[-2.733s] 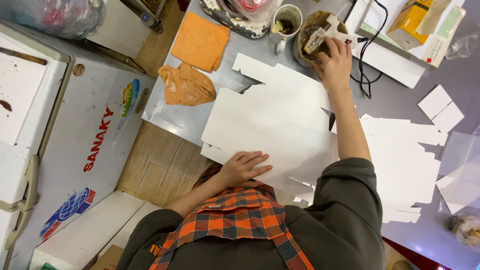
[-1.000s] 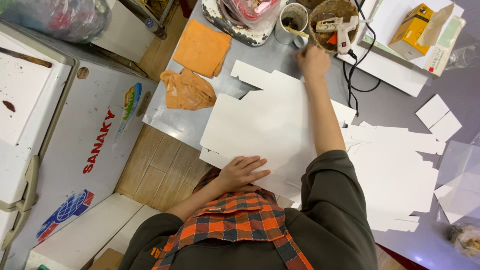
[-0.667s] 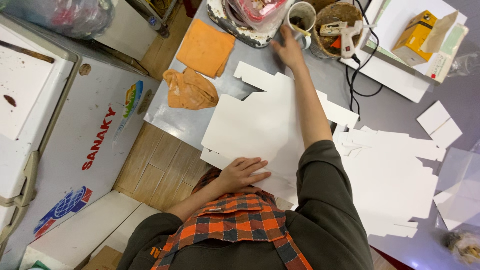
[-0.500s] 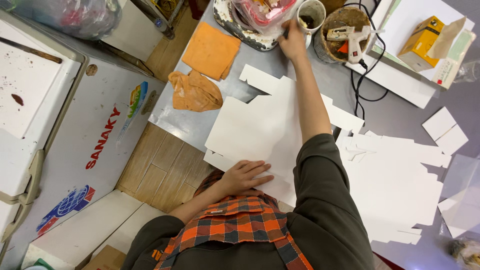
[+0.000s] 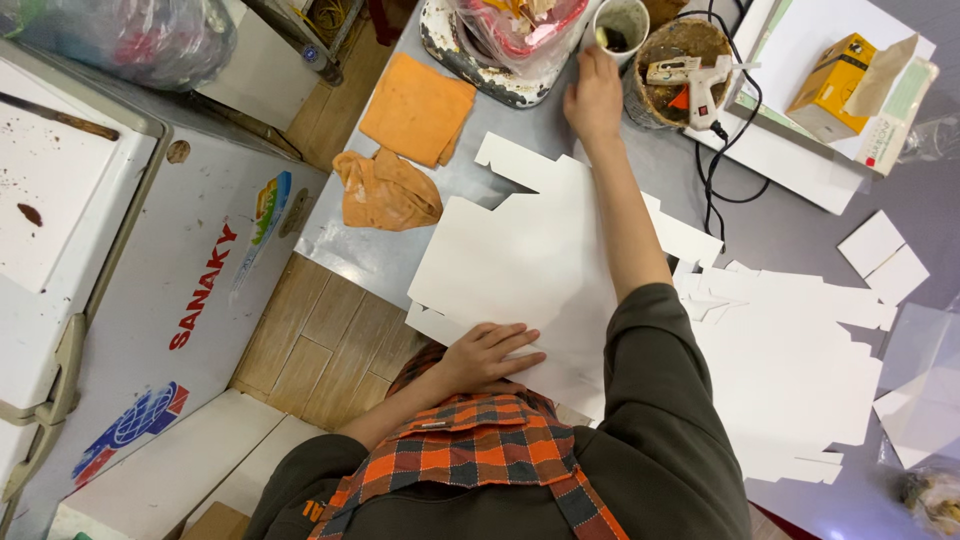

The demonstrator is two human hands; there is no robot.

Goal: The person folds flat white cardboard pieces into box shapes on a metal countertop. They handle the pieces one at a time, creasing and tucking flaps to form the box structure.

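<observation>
A: How were the hands placed?

B: The left hand (image 5: 490, 352) was laid flat, fingers spread, on the white card sheet (image 5: 530, 265). The right hand (image 5: 592, 95) was stretched to the white cup (image 5: 620, 22), fingers at its rim.

A: And around them?

B: A glue gun (image 5: 690, 78) was seen just beside; the sheet was spread on the grey surface (image 5: 500, 120).

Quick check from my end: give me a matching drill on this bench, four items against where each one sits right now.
Things:
1. glue gun
2. folded orange cloth
3. yellow carton
4. left hand

Places:
A. flat on the white cardboard sheet at the near table edge
B. on the white board at the far right
C. resting across the brown bowl
D. on the bare metal table, left of the sheets

Pairs: 1-C, 2-D, 3-B, 4-A
</observation>
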